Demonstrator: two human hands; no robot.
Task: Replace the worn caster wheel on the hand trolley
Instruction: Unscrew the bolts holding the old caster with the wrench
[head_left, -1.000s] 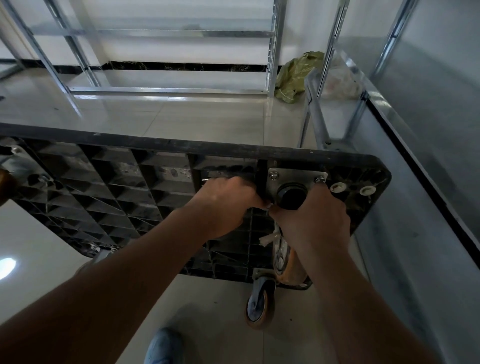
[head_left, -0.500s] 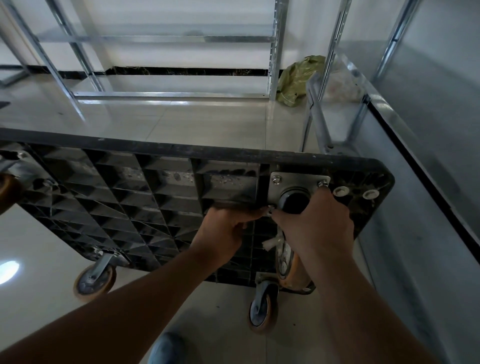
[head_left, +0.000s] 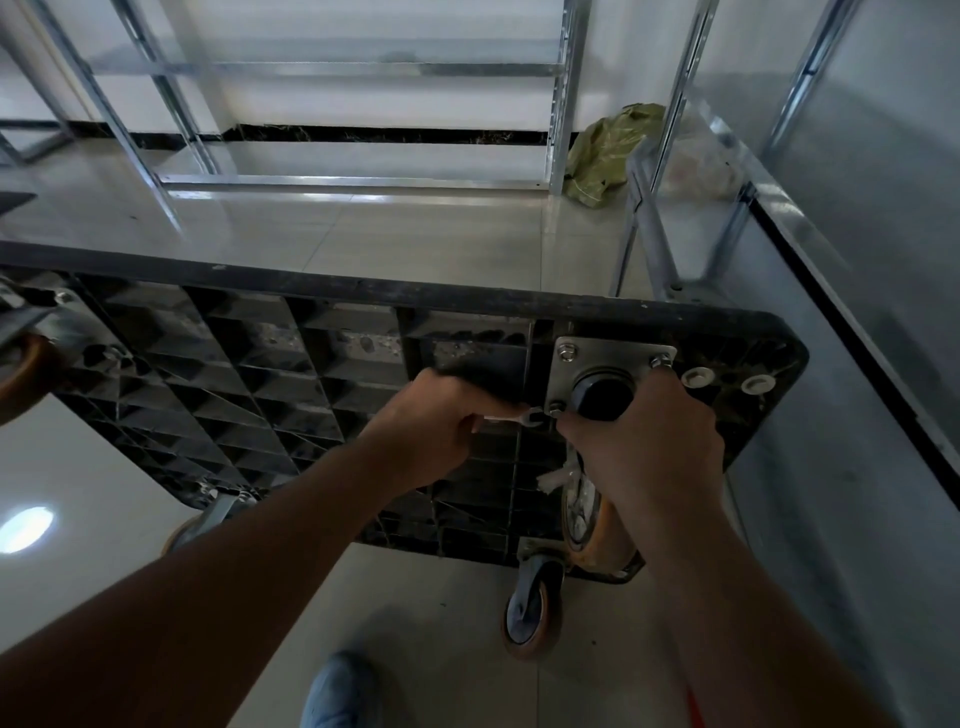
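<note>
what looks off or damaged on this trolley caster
The caster wheel under the right hand has pale, stringy debris snagged beside it, and its orange tread looks grimy. The left hand holds a wrench at a mounting plate bolt.

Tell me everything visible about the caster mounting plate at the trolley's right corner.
The mounting plate is a square of bare silvery metal, set flat against the ribbed black underside of the trolley near its right corner. Bolts with washers show at three corners; the fourth is hidden by the right hand, which grips the black swivel housing at its middle. The left hand holds a small wrench at the lower-left bolt.
</note>
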